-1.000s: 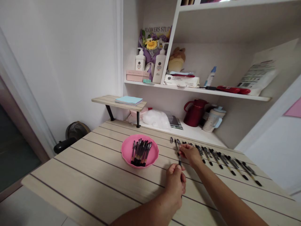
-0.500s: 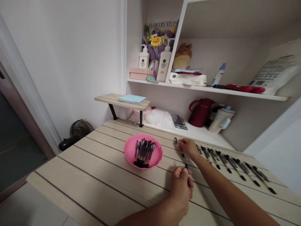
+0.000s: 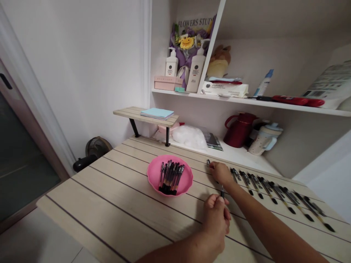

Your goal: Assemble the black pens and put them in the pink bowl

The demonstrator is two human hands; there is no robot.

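Observation:
My left hand [image 3: 215,215] is closed round a dark pen [image 3: 222,193], its pointed end up and away from me. My right hand [image 3: 221,173] reaches flat and low over the table, fingers pinched together. Just beyond its fingertips lies a small dark and silver piece [image 3: 208,162], perhaps a pen cap. What those fingers hold, if anything, is hidden. To the left stands a pink scalloped bowl [image 3: 153,179] holding a bundle of dark pens [image 3: 170,177]. Right of my right forearm, disassembled pen parts [image 3: 270,190] lie in a slanting row of small groups.
The slatted wooden table [image 3: 115,204] bears a small raised shelf [image 3: 126,112] with a blue notepad [image 3: 157,113] at the back left. Behind are a red jug [image 3: 239,130], a pale tumbler [image 3: 264,139] and a white plastic bag [image 3: 189,136]. A wall shelf [image 3: 175,94] carries bottles.
The view has shifted slightly, moving the scene rightward. My right hand has lowered toward the table near the small dark piece. My left hand keeps holding the pen.

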